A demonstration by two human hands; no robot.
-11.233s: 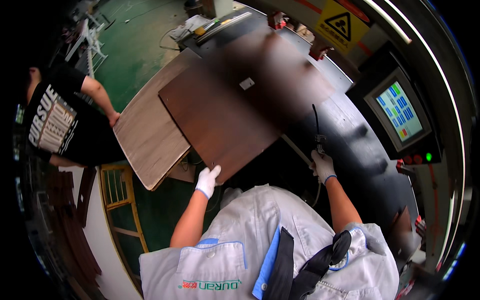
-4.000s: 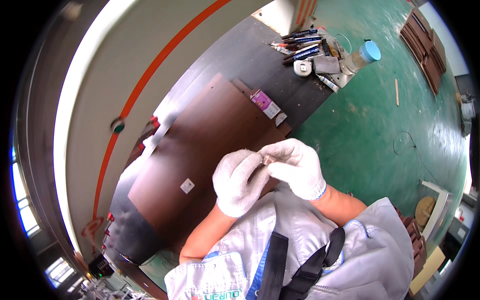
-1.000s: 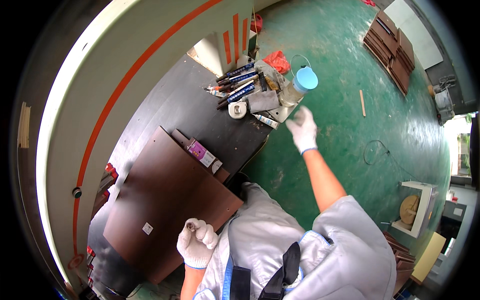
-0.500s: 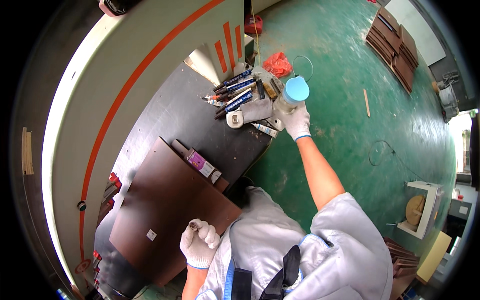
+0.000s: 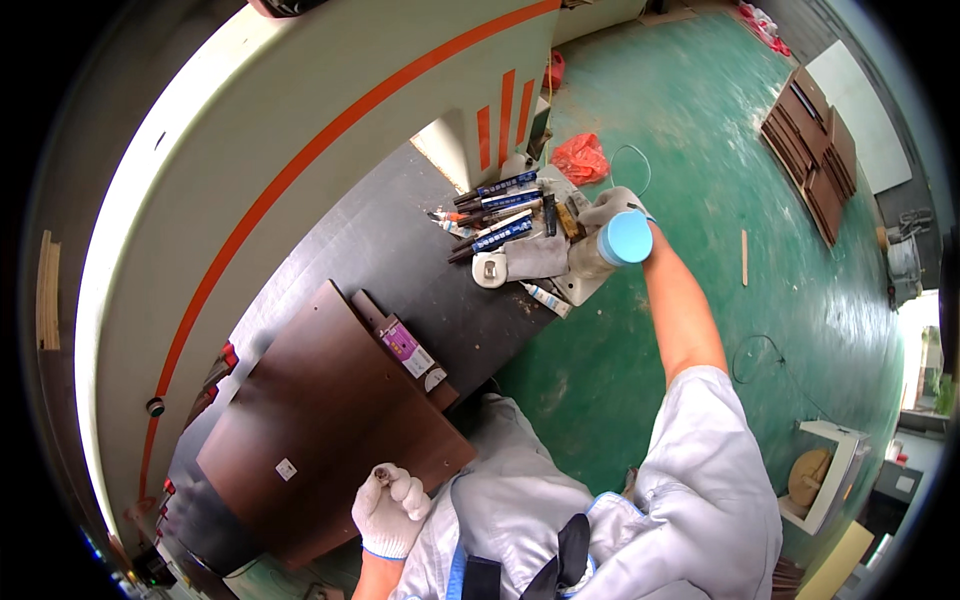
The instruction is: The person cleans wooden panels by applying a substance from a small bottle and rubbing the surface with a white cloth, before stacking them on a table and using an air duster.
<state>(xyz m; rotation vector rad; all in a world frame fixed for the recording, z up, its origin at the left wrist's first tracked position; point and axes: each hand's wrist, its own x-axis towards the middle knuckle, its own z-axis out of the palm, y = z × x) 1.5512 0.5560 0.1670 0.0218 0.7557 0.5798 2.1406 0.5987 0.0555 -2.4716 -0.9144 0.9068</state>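
A clear jar with a light blue lid (image 5: 628,238) stands at the right corner of the dark bench. My right hand (image 5: 606,207), in a white glove, is just past the jar, near the tools; the jar and lid partly hide its fingers, so I cannot tell whether it grips anything. My left hand (image 5: 392,508), also gloved, is closed low in front of my body, beside the brown board (image 5: 320,430). A small brownish thing shows between its thumb and fingers, too small to name.
Several blue-and-black markers (image 5: 505,232), a white tape measure (image 5: 489,270), a grey cloth (image 5: 537,258) and a glue tube (image 5: 546,299) lie on the bench (image 5: 430,300). A purple-and-white box (image 5: 407,350) sits by the board. A red bag (image 5: 580,160) lies on the green floor.
My right hand has moved from the near side of the jar to its far side. The view has shifted a little; my left hand stays closed by the board.
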